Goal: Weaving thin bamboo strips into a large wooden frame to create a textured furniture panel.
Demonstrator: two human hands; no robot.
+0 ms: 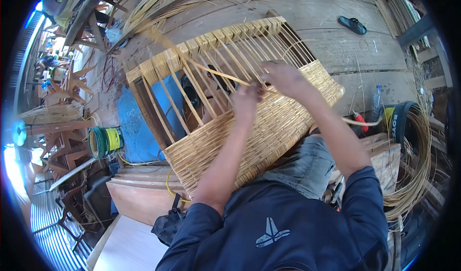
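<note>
Across my lap leans a partly woven rattan panel (259, 132) on a wooden frame. Its near part is tightly woven, while bare upright rods (204, 110) show between the weave and the wrapped far rail (206, 41). My left hand (246, 102) is closed on a pale rattan strip (218, 73) at the edge of the weave. The strip's loose end is blurred toward the far left. Just to the right, my right hand (286, 80) curls over the rods with bent fingers; what they grip is hidden.
A blue sheet (137, 122) and a green bucket (104, 142) lie left. At right are a dark bucket (402, 120), coiled rattan (420, 170), a plastic bottle (378, 100) and a red-handled tool (360, 121). A sandal (352, 25) and loose rattan (206, 4) are farther off.
</note>
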